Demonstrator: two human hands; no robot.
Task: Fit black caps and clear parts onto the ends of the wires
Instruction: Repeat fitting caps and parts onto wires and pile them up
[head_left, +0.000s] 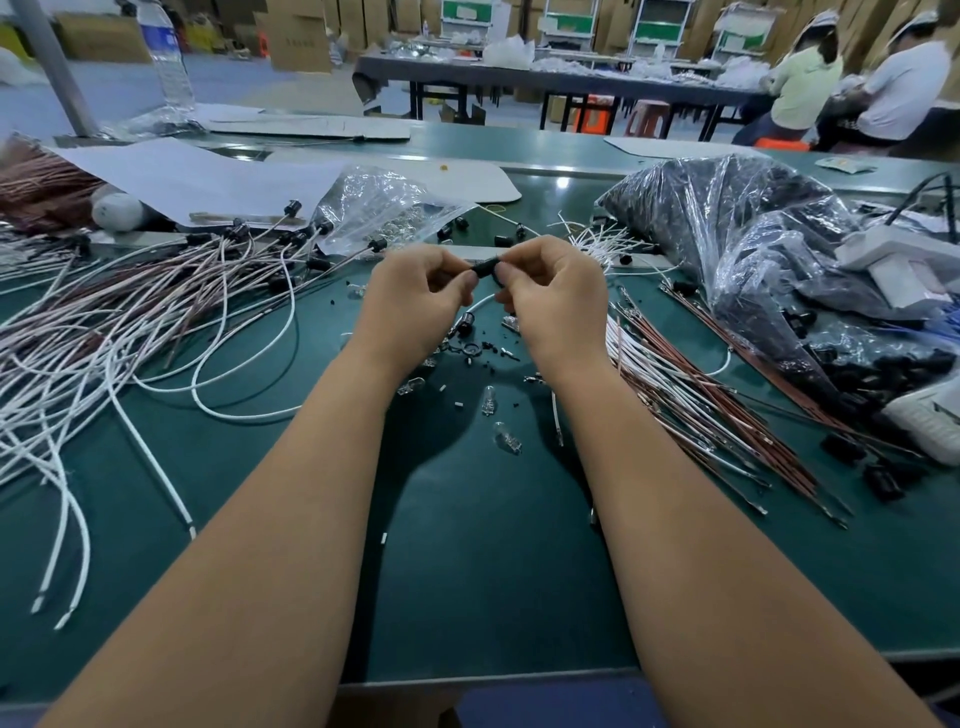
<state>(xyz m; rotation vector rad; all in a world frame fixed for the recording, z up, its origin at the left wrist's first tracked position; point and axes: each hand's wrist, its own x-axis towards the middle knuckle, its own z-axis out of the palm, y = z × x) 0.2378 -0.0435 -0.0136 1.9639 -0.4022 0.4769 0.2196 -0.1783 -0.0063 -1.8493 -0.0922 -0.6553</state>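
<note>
Head view: near the middle of the frame, the left hand (415, 301) and right hand (550, 296) meet above the green table (467, 571), fingers curled, both pinching one black cap (485, 270) between their fingertips. A white wire (480, 301) curves down from under the cap, between the hands. On the table just below the hands lie small black bits and clear parts (506, 436), some loose near the centre. At left spreads a heap of wires (130, 332), white and brown, several already capped in black at their far ends. At right, just beside the right wrist, lies a bundle of uncapped wires (701, 405) with bare metal tips. A clear bag of black caps (737, 234) fills the upper right; a smaller bag (379, 208) of clear pieces sits above the hands. A water bottle (166, 57) stands upper left. Two people sit at a far table, upper right
</note>
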